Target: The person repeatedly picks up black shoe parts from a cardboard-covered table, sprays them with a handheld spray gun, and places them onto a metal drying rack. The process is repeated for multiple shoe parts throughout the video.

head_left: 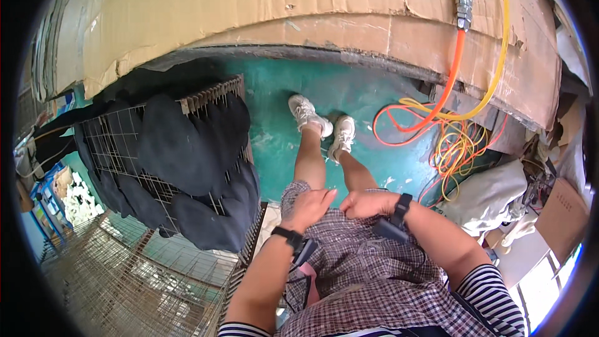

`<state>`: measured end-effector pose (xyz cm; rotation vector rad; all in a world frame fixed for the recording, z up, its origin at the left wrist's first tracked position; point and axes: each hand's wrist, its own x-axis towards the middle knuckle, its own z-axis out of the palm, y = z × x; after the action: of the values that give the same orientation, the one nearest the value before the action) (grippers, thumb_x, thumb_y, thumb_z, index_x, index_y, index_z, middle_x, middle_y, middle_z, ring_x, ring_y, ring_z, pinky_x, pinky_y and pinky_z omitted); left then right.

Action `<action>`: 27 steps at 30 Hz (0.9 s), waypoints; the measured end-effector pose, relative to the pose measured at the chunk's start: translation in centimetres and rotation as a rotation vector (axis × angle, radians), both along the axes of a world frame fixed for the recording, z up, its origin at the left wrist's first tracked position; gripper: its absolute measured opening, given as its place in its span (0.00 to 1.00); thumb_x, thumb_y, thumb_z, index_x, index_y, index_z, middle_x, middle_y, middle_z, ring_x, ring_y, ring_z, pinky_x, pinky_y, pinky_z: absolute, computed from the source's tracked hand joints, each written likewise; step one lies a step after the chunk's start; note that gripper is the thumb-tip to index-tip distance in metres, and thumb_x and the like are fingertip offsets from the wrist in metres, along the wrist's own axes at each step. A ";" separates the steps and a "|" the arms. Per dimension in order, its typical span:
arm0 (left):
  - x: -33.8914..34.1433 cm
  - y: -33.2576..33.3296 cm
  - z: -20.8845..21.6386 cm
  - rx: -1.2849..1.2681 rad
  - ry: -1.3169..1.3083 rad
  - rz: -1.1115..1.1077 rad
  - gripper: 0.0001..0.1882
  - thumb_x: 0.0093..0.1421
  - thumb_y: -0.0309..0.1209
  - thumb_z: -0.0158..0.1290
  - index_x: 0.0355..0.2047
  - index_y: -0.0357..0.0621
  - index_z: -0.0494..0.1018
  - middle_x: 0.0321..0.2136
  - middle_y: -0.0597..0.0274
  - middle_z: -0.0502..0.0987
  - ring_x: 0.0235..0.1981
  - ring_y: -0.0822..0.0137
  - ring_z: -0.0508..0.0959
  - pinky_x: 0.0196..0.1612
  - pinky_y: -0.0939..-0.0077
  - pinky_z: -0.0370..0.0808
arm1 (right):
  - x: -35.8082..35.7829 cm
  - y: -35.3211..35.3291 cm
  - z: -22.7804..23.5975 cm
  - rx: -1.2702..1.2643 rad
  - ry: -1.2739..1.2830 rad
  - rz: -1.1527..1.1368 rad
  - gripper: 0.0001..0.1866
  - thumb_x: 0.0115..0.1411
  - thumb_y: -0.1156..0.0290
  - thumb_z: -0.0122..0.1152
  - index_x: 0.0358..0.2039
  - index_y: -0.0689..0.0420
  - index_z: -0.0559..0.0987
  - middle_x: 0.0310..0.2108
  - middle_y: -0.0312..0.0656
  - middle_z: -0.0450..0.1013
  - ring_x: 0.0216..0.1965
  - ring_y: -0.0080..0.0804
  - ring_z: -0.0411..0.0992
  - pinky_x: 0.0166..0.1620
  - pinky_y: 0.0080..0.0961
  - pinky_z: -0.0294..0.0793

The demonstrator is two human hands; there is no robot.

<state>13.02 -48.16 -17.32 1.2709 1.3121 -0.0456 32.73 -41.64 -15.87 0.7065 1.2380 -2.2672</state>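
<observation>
My left hand (310,207) rests on the lap of a checked apron (374,268), its fingers stretched toward the right. Beside it, a short gap away, my right hand (368,204) is closed, its fingers curled against the apron's cloth at the upper edge of the lap. Dark bands with small black devices wrap both wrists. To the left of my legs, a wire rack (112,143) carries several dark grey, rounded padded pieces (178,143); neither hand touches them.
A cardboard-covered bench (262,0) spans the far side. An orange hose (454,65) and a yellow hose (504,43) hang from it into a tangle on the green floor (268,150). Wire grids (143,274) stand at lower left; a pale sack (486,196) and a carton (561,218) lie right.
</observation>
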 end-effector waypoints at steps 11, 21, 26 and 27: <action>-0.6 1.6 17.7 0.011 -0.309 -0.215 0.21 0.59 0.42 0.54 0.13 0.44 0.69 0.12 0.57 0.70 0.18 0.54 0.73 0.28 0.63 0.69 | 0.9 -6.7 1.5 0.622 -0.020 0.354 0.18 0.46 0.72 0.57 0.40 0.60 0.80 0.31 0.45 0.79 0.35 0.46 0.78 0.35 0.42 0.75; 1.5 3.3 17.5 -0.194 -0.353 -0.303 0.22 0.59 0.42 0.55 0.12 0.44 0.68 0.11 0.57 0.67 0.17 0.54 0.70 0.26 0.63 0.68 | 3.9 -5.6 6.7 0.568 0.322 0.308 0.12 0.48 0.69 0.57 0.34 0.54 0.80 0.29 0.42 0.75 0.40 0.40 0.73 0.44 0.36 0.70; 2.9 3.4 16.4 -0.006 -0.321 -0.237 0.24 0.60 0.43 0.53 0.12 0.41 0.68 0.20 0.52 0.74 0.26 0.52 0.75 0.34 0.59 0.71 | 4.5 -6.0 8.3 0.675 0.266 0.311 0.11 0.52 0.68 0.52 0.33 0.57 0.79 0.34 0.39 0.74 0.40 0.38 0.72 0.42 0.34 0.70; 3.1 3.1 16.0 0.136 -0.359 -0.140 0.25 0.60 0.44 0.53 0.12 0.40 0.68 0.22 0.51 0.75 0.28 0.52 0.76 0.35 0.59 0.71 | 4.4 -6.1 8.4 0.688 0.256 0.354 0.11 0.52 0.68 0.52 0.33 0.57 0.79 0.35 0.38 0.74 0.40 0.38 0.72 0.43 0.35 0.70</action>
<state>16.07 -45.10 -1.34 1.4106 0.9297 0.1694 37.13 -47.71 -7.47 0.3688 2.1162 -1.6636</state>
